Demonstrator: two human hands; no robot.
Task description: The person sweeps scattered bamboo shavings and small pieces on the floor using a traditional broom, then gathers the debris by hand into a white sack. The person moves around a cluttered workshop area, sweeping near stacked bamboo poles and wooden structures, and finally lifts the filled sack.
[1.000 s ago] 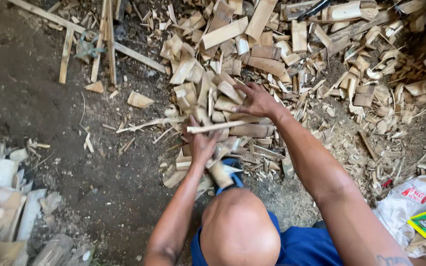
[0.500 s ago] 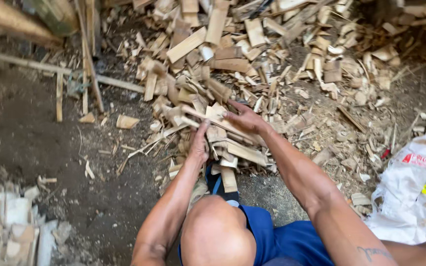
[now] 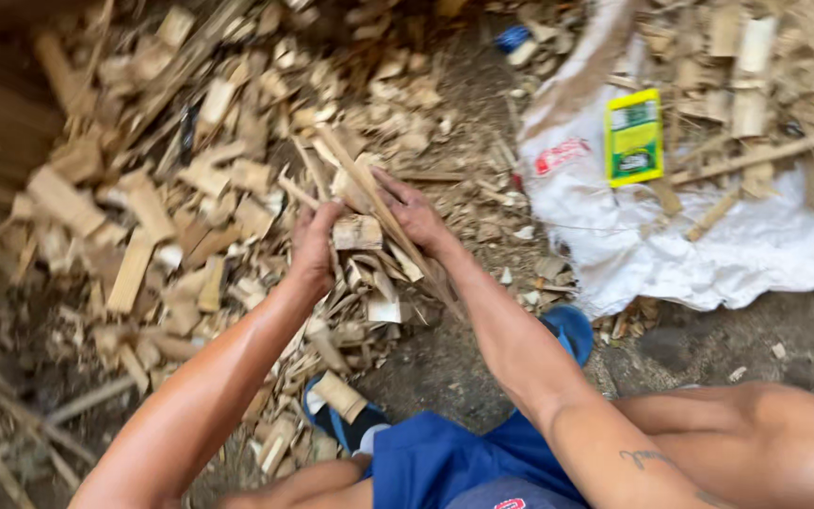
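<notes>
Head view: a bundle of wood pieces (image 3: 362, 236) is gripped between both hands, lifted just above the scrap pile (image 3: 171, 188). The left hand (image 3: 315, 247) is curled around the bundle's left side; the right hand (image 3: 415, 215) is closed on its right side, and a long thin strip (image 3: 369, 193) is held under the right fingers — slanting up to the left. A white sack (image 3: 671, 236) is seen to the right, well apart, with a yellow-green packet (image 3: 634, 137) lying on it. Blue sandals (image 3: 569, 325) are worn — bare dirt is seen beneath.
</notes>
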